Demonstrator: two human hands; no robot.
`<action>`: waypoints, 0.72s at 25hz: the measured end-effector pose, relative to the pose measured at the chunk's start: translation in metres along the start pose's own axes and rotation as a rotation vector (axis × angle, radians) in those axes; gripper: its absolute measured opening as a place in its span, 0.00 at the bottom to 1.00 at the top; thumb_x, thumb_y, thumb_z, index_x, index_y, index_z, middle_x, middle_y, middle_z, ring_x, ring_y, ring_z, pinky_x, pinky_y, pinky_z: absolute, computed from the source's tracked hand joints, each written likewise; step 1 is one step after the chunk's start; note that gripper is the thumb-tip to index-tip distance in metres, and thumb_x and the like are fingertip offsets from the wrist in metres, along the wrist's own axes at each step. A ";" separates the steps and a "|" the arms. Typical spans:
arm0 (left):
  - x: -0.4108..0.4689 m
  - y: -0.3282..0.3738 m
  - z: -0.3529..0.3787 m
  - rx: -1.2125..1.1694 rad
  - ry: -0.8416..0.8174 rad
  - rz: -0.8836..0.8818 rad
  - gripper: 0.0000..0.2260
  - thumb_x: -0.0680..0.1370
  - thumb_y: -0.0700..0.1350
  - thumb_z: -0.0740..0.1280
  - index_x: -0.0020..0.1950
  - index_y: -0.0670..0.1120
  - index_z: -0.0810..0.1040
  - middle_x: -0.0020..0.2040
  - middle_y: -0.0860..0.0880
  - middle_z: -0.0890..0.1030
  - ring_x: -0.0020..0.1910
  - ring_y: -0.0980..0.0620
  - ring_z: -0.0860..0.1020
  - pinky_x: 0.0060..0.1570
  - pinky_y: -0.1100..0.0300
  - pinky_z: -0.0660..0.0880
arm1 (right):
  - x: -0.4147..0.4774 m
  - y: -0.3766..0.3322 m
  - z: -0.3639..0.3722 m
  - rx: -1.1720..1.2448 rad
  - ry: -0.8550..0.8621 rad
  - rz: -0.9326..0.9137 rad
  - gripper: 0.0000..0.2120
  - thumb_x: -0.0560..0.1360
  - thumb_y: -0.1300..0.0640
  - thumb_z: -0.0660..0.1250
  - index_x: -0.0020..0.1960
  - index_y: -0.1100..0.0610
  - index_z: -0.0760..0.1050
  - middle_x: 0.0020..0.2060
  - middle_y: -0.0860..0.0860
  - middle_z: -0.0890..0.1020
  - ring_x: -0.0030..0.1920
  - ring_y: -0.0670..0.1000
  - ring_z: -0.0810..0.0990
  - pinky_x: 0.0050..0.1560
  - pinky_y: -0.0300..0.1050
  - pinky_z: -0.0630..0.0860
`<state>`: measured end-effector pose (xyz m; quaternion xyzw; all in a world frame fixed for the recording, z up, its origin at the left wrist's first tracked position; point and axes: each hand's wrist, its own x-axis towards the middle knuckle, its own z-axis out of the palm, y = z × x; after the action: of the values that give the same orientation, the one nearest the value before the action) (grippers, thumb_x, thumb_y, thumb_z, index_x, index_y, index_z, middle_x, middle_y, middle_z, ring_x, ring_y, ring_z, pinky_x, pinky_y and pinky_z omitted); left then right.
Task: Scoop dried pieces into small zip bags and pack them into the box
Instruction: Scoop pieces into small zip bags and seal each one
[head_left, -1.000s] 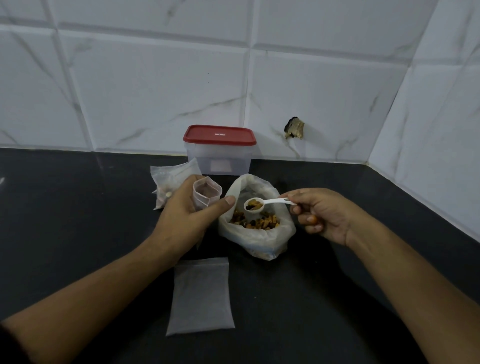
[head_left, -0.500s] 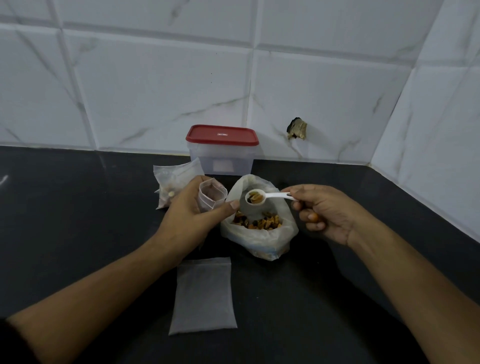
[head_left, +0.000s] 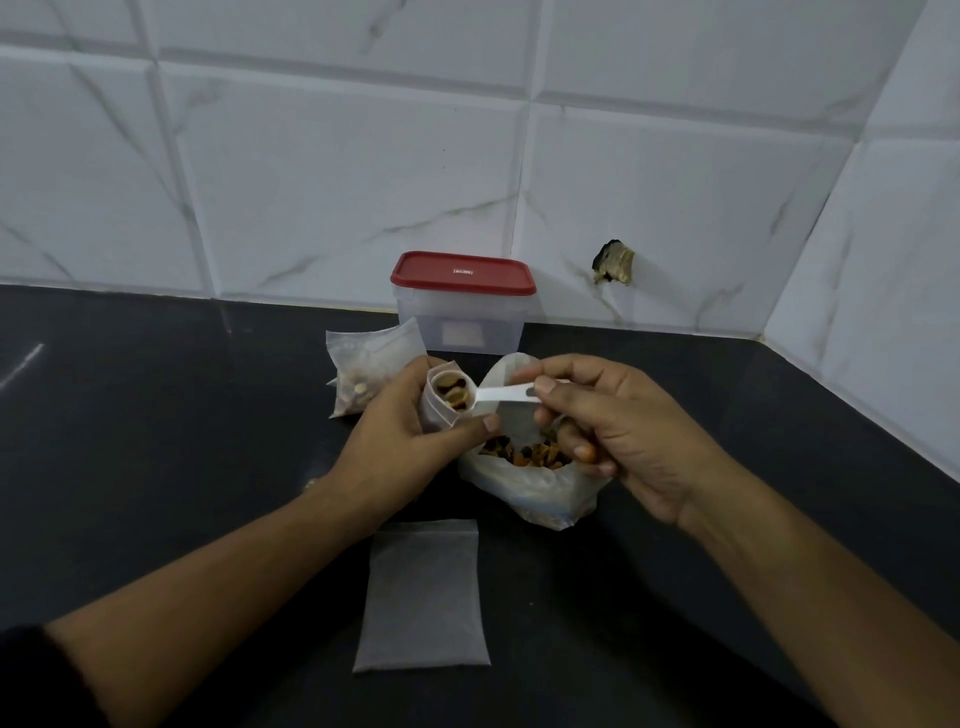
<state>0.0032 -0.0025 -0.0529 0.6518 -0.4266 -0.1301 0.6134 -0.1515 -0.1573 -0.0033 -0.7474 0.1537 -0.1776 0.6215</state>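
1. Zip bag (head_left: 435, 415): gripped upright in left hand (head_left: 387, 447), mouth open.
2. Right hand (head_left: 623, 436) pinches spoon (head_left: 504, 394) by its handle; loaded bowl sits at bag mouth.
3. Judged light, limp, slippery film; grip just below rim.

On my feed the worktop (head_left: 156, 467) reads flat black, with one faint pale streak at its far left. The wall tiles (head_left: 337, 208) are white, veined with thin grey marble lines and grey along the joints. A chipped spot (head_left: 613, 262) in them shows black and tan. The box (head_left: 457, 322) is cloudy clear plastic under a red lid (head_left: 462, 273) bearing a small white mark. The spoon (head_left: 501, 394) is white. The dried pieces (head_left: 530, 452) are orange mixed with dark brown, and the large bag (head_left: 535, 493) around them is milky white. The held zip bag (head_left: 436, 415) is frosted clear, with tan and dark bits at its mouth. The flat zip bag (head_left: 423, 592) looks misty grey. The filled zip bag (head_left: 363, 358) shows beige. My sleeve (head_left: 31, 675) is black.
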 end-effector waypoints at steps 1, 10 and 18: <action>0.000 -0.001 0.000 0.004 0.002 0.006 0.16 0.74 0.45 0.78 0.58 0.48 0.78 0.52 0.49 0.84 0.53 0.51 0.84 0.54 0.51 0.83 | -0.001 0.000 0.003 -0.068 0.013 -0.032 0.10 0.83 0.58 0.67 0.54 0.49 0.86 0.40 0.50 0.82 0.27 0.42 0.70 0.25 0.34 0.63; 0.001 -0.001 0.001 0.019 0.015 0.036 0.14 0.74 0.46 0.78 0.56 0.47 0.78 0.51 0.47 0.83 0.50 0.47 0.84 0.50 0.44 0.84 | -0.002 0.003 0.003 -0.566 0.054 -0.457 0.11 0.81 0.63 0.70 0.56 0.49 0.86 0.47 0.40 0.81 0.43 0.41 0.79 0.44 0.33 0.75; 0.000 0.001 -0.001 -0.002 -0.002 0.009 0.18 0.72 0.51 0.78 0.58 0.48 0.78 0.52 0.49 0.84 0.52 0.50 0.84 0.53 0.47 0.84 | -0.003 0.000 0.001 -0.365 0.007 -0.289 0.10 0.82 0.61 0.68 0.57 0.51 0.86 0.41 0.40 0.84 0.37 0.38 0.80 0.38 0.31 0.75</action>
<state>0.0028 -0.0017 -0.0516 0.6491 -0.4300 -0.1287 0.6142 -0.1532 -0.1549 -0.0037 -0.8610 0.0769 -0.2366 0.4437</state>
